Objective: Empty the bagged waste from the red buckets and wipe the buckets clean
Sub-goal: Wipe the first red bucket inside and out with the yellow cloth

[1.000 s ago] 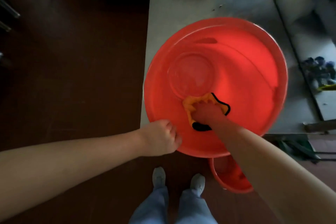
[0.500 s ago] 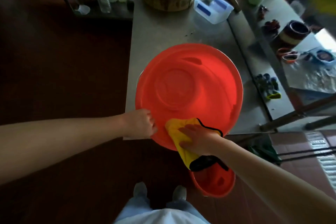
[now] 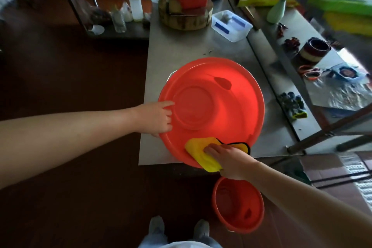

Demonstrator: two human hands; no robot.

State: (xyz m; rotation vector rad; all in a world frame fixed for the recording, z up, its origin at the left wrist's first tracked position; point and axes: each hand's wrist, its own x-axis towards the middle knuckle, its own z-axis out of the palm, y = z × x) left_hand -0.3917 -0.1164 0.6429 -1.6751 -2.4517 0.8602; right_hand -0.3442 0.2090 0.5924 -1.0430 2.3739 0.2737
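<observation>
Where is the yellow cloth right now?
The yellow cloth lies draped over the near rim of the big red bucket on the table, pressed under the right hand.

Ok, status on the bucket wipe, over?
Left hand braces big red plastic bucket on steel table. Right hand presses yellow cloth on near rim. Nothing in the way.

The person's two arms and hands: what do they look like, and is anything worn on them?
Both forearms are bare up to the picture's edge, with no sleeve showing. The left hand and the right hand wear no gloves. No watch, ring or bracelet shows on either; the picture is dim, so something small could be missed.
</observation>
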